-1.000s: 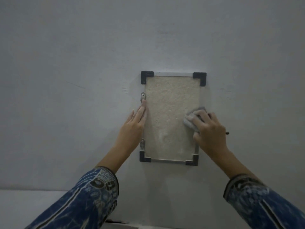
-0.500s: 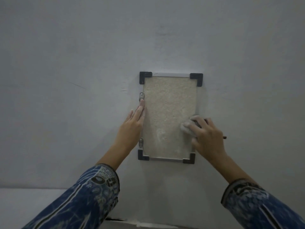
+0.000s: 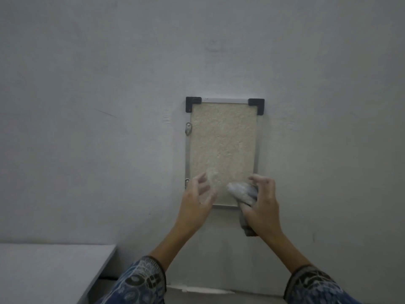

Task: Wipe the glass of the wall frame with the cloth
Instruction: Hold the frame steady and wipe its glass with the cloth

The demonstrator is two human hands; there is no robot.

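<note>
A wide grey-white plastered wall (image 3: 109, 84) is filling the room in front of the person, and a pale flat ledge (image 3: 50, 266) is jutting out low on the left. The tall rectangular wall frame with silver metal edges and black plastic corner caps (image 3: 222, 100) is hanging upright on that wall, its glass (image 3: 223, 145) covering a rough cream-coloured sheet, presumably so the pane is facing out for wiping. Both forearms, in blue patterned sleeves (image 3: 142, 281), are reaching up toward the frame's lower end. The right hand (image 3: 262, 207) is curling its fingers around a crumpled grey cloth (image 3: 242, 191), which is bunching against the bottom right part of the glass while a loose tail is dangling below the frame's lower edge. The left hand (image 3: 196, 201) is hovering just beside the lower left corner, fingers spread and slack, gripping nothing; whether it is touching the glass I cannot tell.
</note>
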